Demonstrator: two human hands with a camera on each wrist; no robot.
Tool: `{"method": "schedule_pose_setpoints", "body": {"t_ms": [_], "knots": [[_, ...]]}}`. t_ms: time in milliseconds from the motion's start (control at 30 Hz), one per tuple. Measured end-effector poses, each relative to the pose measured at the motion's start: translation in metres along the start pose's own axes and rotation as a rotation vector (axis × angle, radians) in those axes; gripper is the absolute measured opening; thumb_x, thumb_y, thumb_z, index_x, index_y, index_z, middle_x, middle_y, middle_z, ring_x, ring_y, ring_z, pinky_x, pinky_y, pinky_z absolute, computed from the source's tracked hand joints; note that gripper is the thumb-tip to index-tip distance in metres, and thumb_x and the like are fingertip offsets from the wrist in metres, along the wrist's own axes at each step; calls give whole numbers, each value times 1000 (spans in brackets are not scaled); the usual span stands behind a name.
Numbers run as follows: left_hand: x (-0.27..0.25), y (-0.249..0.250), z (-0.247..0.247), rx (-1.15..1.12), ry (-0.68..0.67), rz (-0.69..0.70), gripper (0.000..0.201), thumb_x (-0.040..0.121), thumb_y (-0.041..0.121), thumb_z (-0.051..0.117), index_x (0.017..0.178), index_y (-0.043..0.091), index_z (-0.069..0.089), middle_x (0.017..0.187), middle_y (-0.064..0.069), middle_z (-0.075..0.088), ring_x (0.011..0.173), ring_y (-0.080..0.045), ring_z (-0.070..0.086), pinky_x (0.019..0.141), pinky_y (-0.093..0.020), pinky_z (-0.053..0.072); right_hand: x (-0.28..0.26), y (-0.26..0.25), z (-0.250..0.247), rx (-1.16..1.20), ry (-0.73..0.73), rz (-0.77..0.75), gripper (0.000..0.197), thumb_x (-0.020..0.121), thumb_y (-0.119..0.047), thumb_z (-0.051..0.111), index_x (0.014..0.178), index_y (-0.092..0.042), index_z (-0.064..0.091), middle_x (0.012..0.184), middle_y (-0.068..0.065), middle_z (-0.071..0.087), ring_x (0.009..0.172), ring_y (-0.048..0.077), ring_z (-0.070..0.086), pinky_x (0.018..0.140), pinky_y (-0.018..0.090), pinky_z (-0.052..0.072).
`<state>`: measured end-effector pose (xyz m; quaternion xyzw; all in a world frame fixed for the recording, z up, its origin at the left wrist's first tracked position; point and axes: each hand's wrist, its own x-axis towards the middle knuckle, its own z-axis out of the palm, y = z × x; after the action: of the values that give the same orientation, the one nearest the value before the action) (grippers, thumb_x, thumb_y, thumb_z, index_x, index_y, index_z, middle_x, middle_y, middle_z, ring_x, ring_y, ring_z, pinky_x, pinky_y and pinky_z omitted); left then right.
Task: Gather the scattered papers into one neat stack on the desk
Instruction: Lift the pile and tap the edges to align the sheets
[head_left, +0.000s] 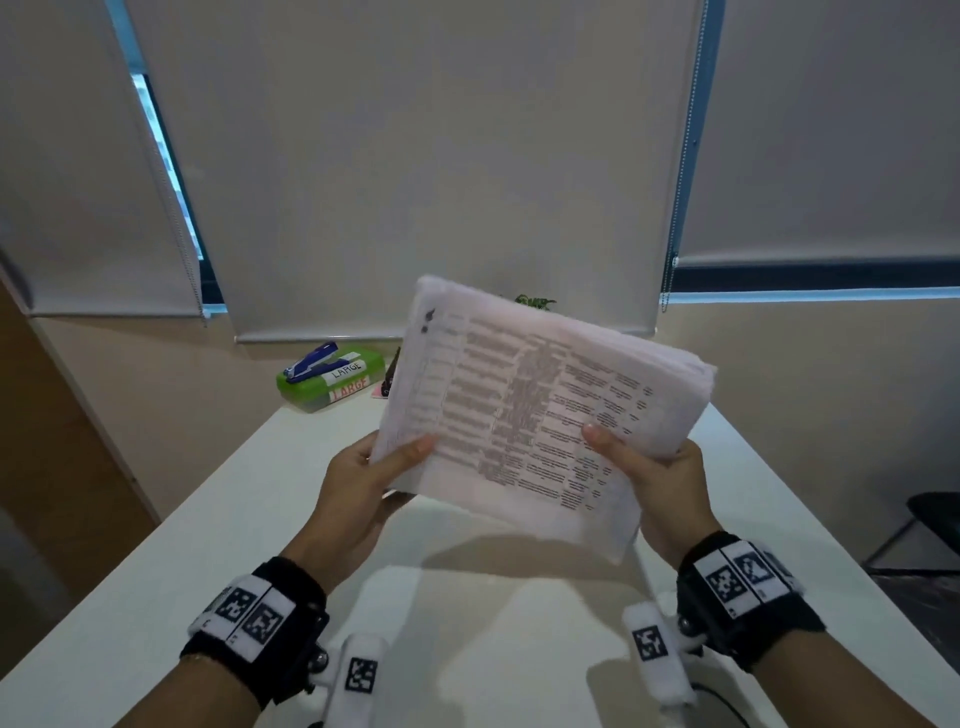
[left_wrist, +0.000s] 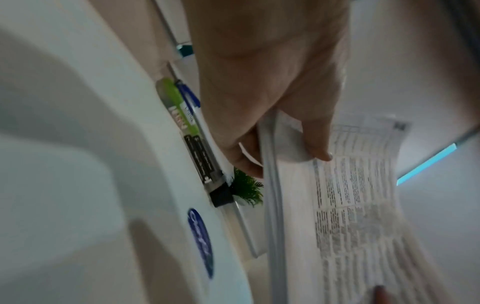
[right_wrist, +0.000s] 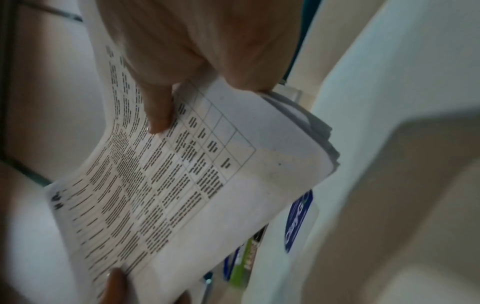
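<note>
A thick stack of printed papers (head_left: 524, 410) with a table of text on its top sheet is held up above the white desk (head_left: 467, 623), tilted toward me. My left hand (head_left: 374, 467) grips its left edge, thumb on top and fingers underneath. My right hand (head_left: 649, 467) grips the right edge the same way. In the left wrist view the stack of papers (left_wrist: 348, 185) shows edge-on under the thumb of my left hand (left_wrist: 291, 131). In the right wrist view my right hand (right_wrist: 194, 86) pinches the papers (right_wrist: 182, 185), whose sheets fan slightly at the corner.
A green box (head_left: 332, 382) labelled LARGE sits at the desk's far edge with a blue stapler (head_left: 311, 358) on top. A small green plant (head_left: 535, 301) peeks out behind the papers. Roller blinds cover the windows. A dark chair (head_left: 930, 519) stands to the right.
</note>
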<state>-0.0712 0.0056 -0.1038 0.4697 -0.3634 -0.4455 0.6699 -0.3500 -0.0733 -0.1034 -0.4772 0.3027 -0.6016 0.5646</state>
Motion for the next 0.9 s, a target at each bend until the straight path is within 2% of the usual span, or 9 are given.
{"method": "schedule_pose_setpoints", "body": {"t_ms": [133, 233, 333, 433, 500, 567, 700, 800, 900], "knots": [[4, 8, 26, -339, -1, 12, 39, 96, 8, 71, 134, 10, 66, 132, -14, 75, 120, -30, 73, 99, -50, 61, -13, 12, 20, 259, 20, 153, 40, 86, -2, 79, 125, -6, 69, 119, 18, 76, 111, 39, 74, 99, 61, 54], [5, 19, 46, -395, -57, 57, 43, 101, 10, 68, 143, 11, 62, 136, -13, 73, 125, -34, 71, 102, -58, 57, -24, 27, 30, 385, -8, 236, 49, 91, -7, 76, 137, -13, 63, 129, 19, 72, 120, 40, 69, 103, 68, 48], [10, 31, 51, -338, -48, 113, 45, 99, 9, 71, 143, 9, 62, 135, -15, 73, 125, -36, 70, 101, -59, 57, -31, 24, 31, 389, -73, 234, 50, 94, -6, 71, 141, -19, 61, 133, 15, 70, 123, 37, 68, 102, 66, 50], [11, 48, 43, -253, -83, 154, 44, 100, 8, 69, 144, 7, 62, 137, -15, 72, 126, -36, 70, 101, -58, 58, -25, -3, 11, 269, -119, 186, 46, 91, -1, 68, 136, -10, 64, 128, 17, 73, 120, 37, 69, 98, 57, 56], [12, 60, 35, -198, -97, 168, 45, 98, 8, 69, 143, 7, 62, 136, -15, 73, 125, -36, 71, 101, -57, 58, -12, -24, -8, 134, -204, 158, 49, 88, 1, 69, 135, -2, 61, 128, 22, 71, 122, 45, 66, 100, 53, 54], [13, 68, 28, -170, -100, 168, 49, 93, 8, 72, 141, 4, 64, 133, -16, 74, 122, -37, 72, 98, -57, 60, 2, -43, -23, -49, -325, 180, 54, 84, 3, 71, 136, -7, 61, 127, 25, 71, 118, 48, 67, 98, 56, 55], [7, 68, 32, -52, -177, 168, 50, 88, 2, 74, 136, -3, 65, 129, -21, 75, 117, -40, 74, 91, -49, 64, 13, -60, -10, -403, -525, 122, 46, 88, -5, 75, 132, -15, 67, 121, 11, 77, 110, 33, 75, 93, 54, 60], [0, 64, 42, 73, -246, 181, 48, 84, 3, 77, 132, 4, 70, 123, -18, 78, 112, -38, 76, 88, -48, 65, 10, -49, 13, -335, -405, -5, 34, 91, -14, 72, 125, -11, 70, 120, 6, 77, 110, 27, 75, 98, 54, 58], [-4, 67, 51, 156, -174, 250, 44, 84, 12, 81, 128, 12, 74, 118, -11, 80, 109, -32, 78, 93, -55, 63, 3, -33, 31, -263, -209, -141, 25, 96, -16, 69, 121, -13, 72, 114, 2, 79, 106, 20, 76, 94, 48, 61]]}}
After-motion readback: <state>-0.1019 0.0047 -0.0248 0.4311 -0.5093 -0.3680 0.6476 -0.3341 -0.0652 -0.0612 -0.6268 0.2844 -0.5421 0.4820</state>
